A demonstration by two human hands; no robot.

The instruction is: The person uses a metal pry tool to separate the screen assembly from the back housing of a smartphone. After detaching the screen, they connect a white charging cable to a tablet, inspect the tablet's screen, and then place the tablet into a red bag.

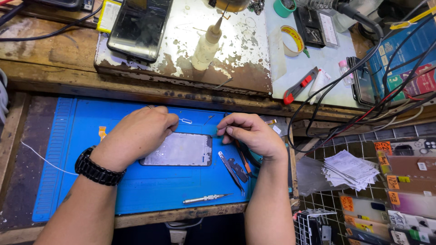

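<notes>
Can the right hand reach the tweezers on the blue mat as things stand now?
Probably yes. The tweezers lie on the blue mat just beside the right hand, below its fingers, with nothing covering them.

Phone repair workshop, small stall type. Worn wooden bench with a blue silicone repair mat at centre; on it an opened phone frame, tweezers at 5 o'clock of the frame, and a precision screwdriver near the mat's 6 o'clock edge. At 12 o'clock a chipped white board carries a dark phone and a needle-tip glue bottle. At 2 o'clock: tape roll, red utility knife, tangled cables. At 4 o'clock, a display of phone cases with orange price stickers and a stack of paper slips.
</notes>
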